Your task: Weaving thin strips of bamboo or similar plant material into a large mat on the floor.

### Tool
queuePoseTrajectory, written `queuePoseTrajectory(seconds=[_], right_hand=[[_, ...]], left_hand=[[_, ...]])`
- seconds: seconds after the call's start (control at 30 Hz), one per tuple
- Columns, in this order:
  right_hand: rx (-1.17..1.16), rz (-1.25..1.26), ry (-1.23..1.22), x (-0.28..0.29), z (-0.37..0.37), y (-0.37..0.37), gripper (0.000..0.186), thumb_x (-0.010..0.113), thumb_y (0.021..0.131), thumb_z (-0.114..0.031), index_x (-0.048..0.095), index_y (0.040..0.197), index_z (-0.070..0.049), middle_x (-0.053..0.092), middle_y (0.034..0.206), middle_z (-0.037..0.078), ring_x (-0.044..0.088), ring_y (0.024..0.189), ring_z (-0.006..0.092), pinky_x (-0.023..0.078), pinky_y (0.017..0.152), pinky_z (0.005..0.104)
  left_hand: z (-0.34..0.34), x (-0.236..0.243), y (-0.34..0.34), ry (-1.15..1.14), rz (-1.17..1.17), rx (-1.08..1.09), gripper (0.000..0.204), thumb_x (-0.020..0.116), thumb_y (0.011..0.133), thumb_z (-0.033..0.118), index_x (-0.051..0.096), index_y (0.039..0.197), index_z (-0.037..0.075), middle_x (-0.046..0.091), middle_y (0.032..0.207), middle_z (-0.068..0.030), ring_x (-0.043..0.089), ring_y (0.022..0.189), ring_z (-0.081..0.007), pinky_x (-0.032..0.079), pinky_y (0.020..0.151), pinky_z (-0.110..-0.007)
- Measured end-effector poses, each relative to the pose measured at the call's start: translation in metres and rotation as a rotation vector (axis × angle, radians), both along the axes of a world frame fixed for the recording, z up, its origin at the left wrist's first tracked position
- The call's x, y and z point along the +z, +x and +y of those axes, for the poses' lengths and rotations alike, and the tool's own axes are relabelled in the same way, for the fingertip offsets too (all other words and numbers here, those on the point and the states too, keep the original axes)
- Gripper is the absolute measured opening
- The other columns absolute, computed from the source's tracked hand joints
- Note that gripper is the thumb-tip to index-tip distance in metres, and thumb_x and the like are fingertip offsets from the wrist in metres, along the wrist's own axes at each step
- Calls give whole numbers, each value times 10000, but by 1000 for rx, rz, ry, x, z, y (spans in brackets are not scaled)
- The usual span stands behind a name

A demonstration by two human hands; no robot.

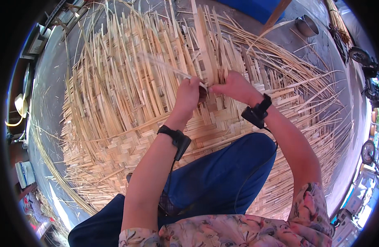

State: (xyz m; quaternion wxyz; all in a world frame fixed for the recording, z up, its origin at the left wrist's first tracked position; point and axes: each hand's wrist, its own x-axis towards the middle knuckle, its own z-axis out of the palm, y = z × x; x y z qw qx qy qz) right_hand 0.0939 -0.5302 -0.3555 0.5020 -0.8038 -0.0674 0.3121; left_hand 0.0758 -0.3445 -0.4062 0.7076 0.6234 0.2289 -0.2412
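A large half-woven mat of pale bamboo strips [127, 152] lies spread on the floor under me. My left hand [186, 98] is closed around a thin bamboo strip [169, 67], whose free end runs up to the left and is smeared by motion. Just to the right, my right hand [235, 88] has its fingers bent at a wide upright bamboo strip [202, 43], thumb pointing toward my left hand. The two hands nearly meet above the mat's middle; the fingertips are partly hidden. Both wrists wear black strapped devices with cables.
My bent knee in blue trousers [239, 164] rests over the mat's near part. Long loose strips [280, 57] fan out at the right edge. Farther off stand a metal pot [307, 26] and a blue object [255, 9]. Wheeled vehicles [368, 152] line the far right.
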Motion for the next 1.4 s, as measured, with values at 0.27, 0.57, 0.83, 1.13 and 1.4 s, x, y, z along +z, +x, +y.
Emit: queuePoseTrajectory(seconds=[0.27, 0.57, 0.83, 1.13, 1.4], right_hand=[[73, -576, -539, -4, -37, -19, 340, 726, 858, -305, 649, 1044, -31, 667, 967, 170, 638, 905, 385, 507, 800, 436], [277, -571, -679, -7, -62, -31, 175, 667, 860, -249, 619, 844, -82, 648, 769, 99, 648, 781, 335, 498, 706, 455], [35, 103, -289, 100, -79, -22, 481, 657, 867, -495, 648, 789, -21, 662, 725, 102, 672, 708, 208, 516, 642, 374], [-243, -440, -577, -45, -90, -4, 375, 744, 788, -233, 537, 999, -3, 665, 879, 180, 646, 832, 359, 506, 750, 410], [-474, -351, 62, -1, -86, -31, 250, 738, 858, -134, 688, 1068, -8, 689, 872, 36, 617, 829, 97, 494, 792, 287]], left_hand=[[39, 14, -30, 486, -477, -170, 394, 609, 955, 207, 523, 1317, 78, 612, 1059, -123, 612, 931, -283, 510, 799, -400], [30, 11, -82, 1304, -1099, -880, 690, 750, 794, 360, 490, 1428, 273, 537, 1044, -96, 530, 1017, -269, 452, 844, -401], [-81, 36, -35, 569, -758, -668, 453, 646, 920, 295, 586, 1284, 31, 628, 972, -158, 622, 860, -288, 520, 792, -389], [-41, 39, -29, -290, -263, -289, 304, 425, 1054, 197, 621, 1158, -11, 652, 1065, -102, 655, 980, -186, 561, 840, -312], [-70, 10, -8, -162, -172, -309, 291, 440, 1057, 216, 611, 1171, 10, 654, 1037, -83, 651, 938, -174, 549, 793, -300]])
